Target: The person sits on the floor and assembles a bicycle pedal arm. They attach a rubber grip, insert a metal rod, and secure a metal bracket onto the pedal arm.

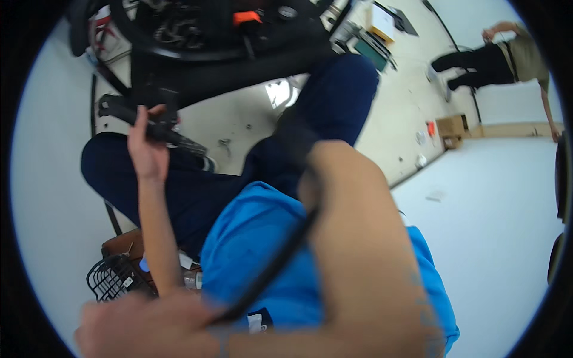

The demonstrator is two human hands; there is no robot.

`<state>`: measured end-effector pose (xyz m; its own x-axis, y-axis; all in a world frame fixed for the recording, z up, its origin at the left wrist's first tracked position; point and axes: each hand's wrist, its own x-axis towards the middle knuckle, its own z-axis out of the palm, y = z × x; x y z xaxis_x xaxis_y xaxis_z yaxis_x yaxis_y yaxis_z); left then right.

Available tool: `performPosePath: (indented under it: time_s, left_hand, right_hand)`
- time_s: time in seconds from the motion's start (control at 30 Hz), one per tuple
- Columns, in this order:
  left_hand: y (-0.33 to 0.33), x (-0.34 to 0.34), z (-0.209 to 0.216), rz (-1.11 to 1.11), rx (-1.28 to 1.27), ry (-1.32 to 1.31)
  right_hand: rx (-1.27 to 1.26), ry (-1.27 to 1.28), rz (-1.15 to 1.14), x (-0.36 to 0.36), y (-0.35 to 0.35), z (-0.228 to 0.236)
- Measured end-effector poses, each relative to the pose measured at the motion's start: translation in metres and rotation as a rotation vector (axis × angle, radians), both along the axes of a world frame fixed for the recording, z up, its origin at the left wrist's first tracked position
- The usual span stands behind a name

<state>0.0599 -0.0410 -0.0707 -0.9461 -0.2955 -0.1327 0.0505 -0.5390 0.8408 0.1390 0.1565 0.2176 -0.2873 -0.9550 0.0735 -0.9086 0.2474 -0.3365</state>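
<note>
My left hand (148, 149) is on the left, over my knee. It is closed around a long black part (116, 110), blurred, which tilts down to the right across the fingers. Its exact kind cannot be made out. My right arm (364, 227) is bent close in front of me. The right hand (146, 325), large and smeared, appears to be the one at the lower left, and its fingers do not show clearly. A blurred black cable or strap (274, 262) runs past the arm to this hand; whether it is gripped cannot be told.
Ahead stands a black assembly with a round rim (197, 56) and an orange piece (246, 17). A black wire basket (110, 277) is at lower left. Cardboard boxes (452, 126) lie right, near another person (489, 62). A green case (371, 55) lies farther back.
</note>
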Motion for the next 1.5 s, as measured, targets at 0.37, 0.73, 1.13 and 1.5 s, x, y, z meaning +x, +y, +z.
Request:
performPosePath:
  time_s: [0.37,0.73,1.13,1.5]
  left_hand:
    - [0.014,-0.006,0.014,0.017,0.013,0.108]
    - [0.011,-0.001,0.02,0.007,0.081,0.129]
    - [0.002,0.004,0.02,-0.033,0.178,0.174]
    - [0.011,0.0,0.016,-0.057,-0.119,0.281]
  right_hand:
    - [-0.071,-0.197,-0.472,-0.233,-0.009,-0.191]
    - [0.111,-0.201,-1.012,-0.366,-0.122,-0.21]
    - [-0.126,0.056,-0.775,-0.332,-0.104,-0.197]
    - [-0.644,-0.685,-0.372,-0.157,0.001,-0.174]
